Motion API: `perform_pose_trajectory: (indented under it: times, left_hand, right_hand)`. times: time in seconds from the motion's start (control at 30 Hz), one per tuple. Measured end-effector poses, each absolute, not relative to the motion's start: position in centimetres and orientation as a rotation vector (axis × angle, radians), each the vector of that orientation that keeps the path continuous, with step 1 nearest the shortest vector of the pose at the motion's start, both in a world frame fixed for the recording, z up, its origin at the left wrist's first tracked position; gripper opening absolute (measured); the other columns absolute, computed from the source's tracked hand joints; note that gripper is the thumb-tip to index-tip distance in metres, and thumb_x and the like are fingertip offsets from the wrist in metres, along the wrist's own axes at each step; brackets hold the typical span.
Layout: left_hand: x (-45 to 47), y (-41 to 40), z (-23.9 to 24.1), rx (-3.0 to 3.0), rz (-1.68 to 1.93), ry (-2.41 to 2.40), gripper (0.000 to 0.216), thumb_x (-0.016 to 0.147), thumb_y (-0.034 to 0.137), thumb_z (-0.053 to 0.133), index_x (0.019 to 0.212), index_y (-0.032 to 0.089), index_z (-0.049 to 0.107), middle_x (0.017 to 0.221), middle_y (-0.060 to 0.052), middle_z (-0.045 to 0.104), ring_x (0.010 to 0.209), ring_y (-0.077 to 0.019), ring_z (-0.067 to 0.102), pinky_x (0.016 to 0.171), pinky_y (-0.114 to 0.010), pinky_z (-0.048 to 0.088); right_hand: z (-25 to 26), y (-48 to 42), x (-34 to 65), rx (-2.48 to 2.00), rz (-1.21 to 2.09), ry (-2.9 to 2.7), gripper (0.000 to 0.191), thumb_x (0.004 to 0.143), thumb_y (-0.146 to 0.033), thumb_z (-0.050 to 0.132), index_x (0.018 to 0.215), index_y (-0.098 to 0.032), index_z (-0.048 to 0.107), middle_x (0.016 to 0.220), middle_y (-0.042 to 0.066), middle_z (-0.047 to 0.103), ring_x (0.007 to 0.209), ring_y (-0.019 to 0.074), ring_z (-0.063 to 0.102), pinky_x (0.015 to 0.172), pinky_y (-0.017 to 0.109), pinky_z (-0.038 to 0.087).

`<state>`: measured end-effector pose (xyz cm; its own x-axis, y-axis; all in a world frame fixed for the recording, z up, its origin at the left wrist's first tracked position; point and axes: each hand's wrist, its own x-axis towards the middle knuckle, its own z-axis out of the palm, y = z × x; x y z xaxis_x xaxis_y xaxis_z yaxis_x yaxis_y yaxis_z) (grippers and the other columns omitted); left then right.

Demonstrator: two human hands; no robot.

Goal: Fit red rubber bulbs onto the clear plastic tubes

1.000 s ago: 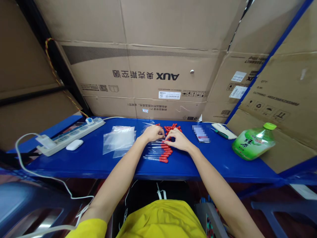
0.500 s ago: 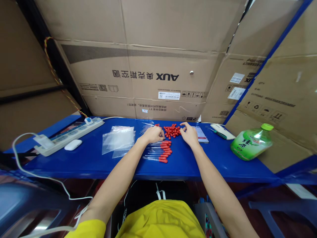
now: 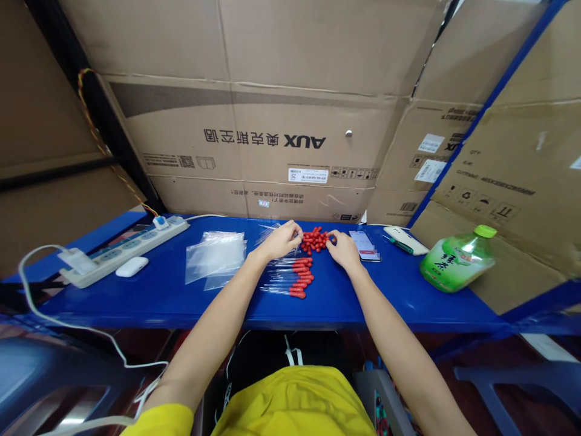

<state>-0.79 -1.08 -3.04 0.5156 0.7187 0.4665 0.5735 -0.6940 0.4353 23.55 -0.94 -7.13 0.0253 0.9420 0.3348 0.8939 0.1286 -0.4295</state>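
Observation:
My left hand (image 3: 282,240) is closed, thumb and fingertips drawn together at the left side of a pile of red rubber bulbs (image 3: 315,241). What it pinches is too small to make out. At the pile's right side my right hand (image 3: 344,249) has its fingers curled in, with a red rubber bulb between the fingertips. Nearer the table's front lie several droppers (image 3: 297,284), clear thin tubes fitted with red bulbs, in a rough column with bulbs to the right. Loose clear tubes (image 3: 267,231) lie behind my left hand, partly hidden by it.
Clear plastic bags (image 3: 215,257) lie left of the tubes. Farther left are a white earphone case (image 3: 132,266) and a power strip (image 3: 131,248). On the right are a phone (image 3: 364,245), a green-handled tool (image 3: 399,244) and a green tea bottle (image 3: 458,260). Cardboard (image 3: 263,109) walls the back.
My left hand has shifted slightly up at the pile's left side, and the red bulb seen beyond it is out of sight. My right fingers have curled inward against the pile, uncovering more of the phone.

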Motion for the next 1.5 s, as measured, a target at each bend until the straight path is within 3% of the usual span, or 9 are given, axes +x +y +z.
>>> perform_pose_trajectory:
  times: [0.27,0.4,0.57,0.7,0.87,1.1,1.3,1.5]
  left_hand:
    - [-0.5,-1.6,-2.9,2.342,0.96,1.027,0.014,0.103,0.029,0.036,0.099,0.022,0.046,0.082,-0.001,0.072,0.07,-0.0158,0.066,0.073,-0.029,0.044]
    - [-0.5,-1.4,-2.9,2.427,0.972,1.104,0.015,0.103,0.03,0.037,0.103,0.022,0.049,0.076,0.0,0.07,0.069,-0.0171,0.065,0.07,-0.028,0.042]
    - [-0.3,-1.2,-3.0,2.586,1.042,1.131,0.025,0.103,0.038,0.042,0.101,0.02,0.06,0.093,-0.006,0.071,0.081,-0.0194,0.064,0.07,-0.029,0.04]
    - [-0.2,-1.5,-2.8,2.594,1.07,1.147,0.026,0.099,0.042,0.051,0.103,0.022,0.068,0.091,-0.003,0.071,0.075,-0.0175,0.062,0.066,-0.027,0.038]
    - [-0.1,-1.6,-2.7,2.558,1.092,1.143,0.022,0.096,0.041,0.058,0.104,0.024,0.07,0.092,-0.001,0.073,0.076,-0.0165,0.064,0.067,-0.027,0.04]
    - [0.1,-1.5,-3.0,2.46,1.072,1.005,0.022,0.09,0.039,0.066,0.102,0.021,0.065,0.085,-0.001,0.073,0.068,-0.0147,0.063,0.063,-0.026,0.041]
    - [0.0,-0.8,-3.3,2.063,1.289,0.976,0.029,0.08,0.043,0.075,0.089,0.017,0.065,0.08,-0.004,0.073,0.071,-0.0162,0.066,0.068,-0.027,0.047]
    - [0.1,-1.0,-3.1,1.941,1.235,0.947,0.035,0.074,0.046,0.08,0.08,0.014,0.069,0.073,-0.006,0.071,0.068,-0.0159,0.064,0.067,-0.027,0.048]
  right_hand:
    - [-7.0,-1.1,23.4,-1.658,0.071,-1.815,0.018,0.091,-0.026,0.056,0.102,-0.024,0.069,0.102,0.008,0.07,0.097,0.0238,0.065,0.085,0.032,0.046]
    - [-6.0,-1.3,23.0,-1.574,0.138,-1.639,0.015,0.088,-0.027,0.052,0.092,-0.022,0.066,0.083,0.005,0.071,0.077,0.0219,0.064,0.072,0.031,0.044]
    - [-5.3,-1.7,21.9,-1.227,0.39,-1.534,0.013,0.081,-0.027,0.052,0.091,-0.021,0.059,0.061,-0.004,0.059,0.056,0.0158,0.053,0.058,0.026,0.04]
    - [-5.2,-2.2,21.0,-1.054,0.512,-1.616,0.016,0.078,-0.024,0.052,0.089,-0.022,0.063,0.071,-0.002,0.065,0.061,0.0154,0.056,0.059,0.026,0.043]
    - [-5.2,-2.7,20.2,-0.987,0.536,-1.696,0.02,0.087,-0.034,0.056,0.089,-0.021,0.07,0.089,0.004,0.073,0.074,0.0183,0.064,0.069,0.029,0.049]
    - [-5.5,-2.6,20.2,-1.011,0.56,-1.752,0.025,0.089,-0.044,0.061,0.088,-0.02,0.07,0.081,0.002,0.072,0.071,0.0177,0.062,0.068,0.029,0.047]
    - [-5.4,-2.4,20.2,-0.964,0.713,-1.679,0.03,0.089,-0.05,0.061,0.087,-0.021,0.066,0.072,0.0,0.067,0.063,0.0163,0.058,0.061,0.028,0.045]
    - [-5.2,-2.8,20.0,-0.966,0.639,-1.79,0.031,0.091,-0.051,0.057,0.09,-0.022,0.066,0.08,0.0,0.067,0.069,0.0164,0.058,0.067,0.027,0.045]
